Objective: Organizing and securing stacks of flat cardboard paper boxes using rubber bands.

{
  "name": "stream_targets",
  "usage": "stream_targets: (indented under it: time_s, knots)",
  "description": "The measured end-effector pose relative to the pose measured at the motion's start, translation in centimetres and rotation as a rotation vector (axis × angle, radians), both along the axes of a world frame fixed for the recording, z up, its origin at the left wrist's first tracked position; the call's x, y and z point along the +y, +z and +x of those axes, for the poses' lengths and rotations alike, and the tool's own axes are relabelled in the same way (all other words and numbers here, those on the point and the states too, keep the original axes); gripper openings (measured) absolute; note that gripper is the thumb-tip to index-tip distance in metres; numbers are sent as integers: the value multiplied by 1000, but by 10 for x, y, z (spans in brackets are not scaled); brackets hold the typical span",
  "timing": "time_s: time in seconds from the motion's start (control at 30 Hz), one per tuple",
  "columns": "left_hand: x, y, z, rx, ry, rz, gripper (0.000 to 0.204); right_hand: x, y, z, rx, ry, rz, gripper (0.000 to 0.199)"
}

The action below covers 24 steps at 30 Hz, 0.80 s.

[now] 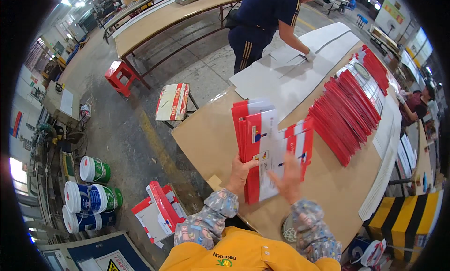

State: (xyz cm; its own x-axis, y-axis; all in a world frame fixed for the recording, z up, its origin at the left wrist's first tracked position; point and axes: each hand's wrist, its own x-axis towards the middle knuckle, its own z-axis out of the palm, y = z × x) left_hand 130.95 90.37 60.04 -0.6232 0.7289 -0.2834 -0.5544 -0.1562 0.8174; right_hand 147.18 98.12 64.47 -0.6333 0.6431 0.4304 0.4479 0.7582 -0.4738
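Note:
My left hand [240, 176] is closed on the left edge of a stack of folded red-and-white printed cardboard [262, 130], its thumb lying on top. The stack is tilted above the brown table [201, 139], and its layers fan out a little at the far end. My right hand [288, 179] is over the right side of the stack, somewhat blurred, with thumb and fingers apart. Beside it, a smaller red-and-white printed piece [300, 139] sticks out to the right. Whether the right fingertips touch the cardboard is hard to tell.
A long row of red-edged folded cardboard [344, 114] lies to the right. Across the table, a person [267, 25] in dark clothes leans over large white sheets [295, 69]. At left stand a red stool [120, 77], lidded buckets [84, 197] and a pile of printed cardboard [159, 212].

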Motion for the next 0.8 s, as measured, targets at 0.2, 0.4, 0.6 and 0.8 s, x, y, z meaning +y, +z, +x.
stream_targets:
  time_s: [0.2, 0.4, 0.6, 0.8]
  knots:
    - [-21, 33, -25, 217, -440, 208, 52, 32, 83, 2, -144, -83, 295, 92]
    - [-18, -1, -20, 408, -450, 224, 86, 24, 15, 6, -290, 62, 152, 80]
    - [-24, -35, 3, 443, -434, 305, 100, 10, -1, 7, -198, 23, 220, 67]
    - [-20, -46, -1, 202, -325, 4, 61, 14, -8, -15, 30, -22, 149, 60]
